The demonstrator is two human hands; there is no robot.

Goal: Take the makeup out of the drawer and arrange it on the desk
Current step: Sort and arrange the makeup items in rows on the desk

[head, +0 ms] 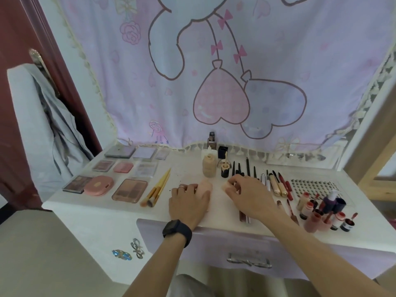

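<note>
Drawer sits shut below desk; I see makeup laid out in rows. L hand rests curled on a pink sponge, R hand pinches another sponge mid-desk. Soft, light, squashy: I'd pinch at sides, gently.

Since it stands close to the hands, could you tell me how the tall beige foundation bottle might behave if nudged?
The beige foundation bottle stands upright and looks tall for its base, so it would probably tip rather than slide. Its rounded body suggests it could then roll toward the black brushes.

palettes left, pencils right on desk
</note>
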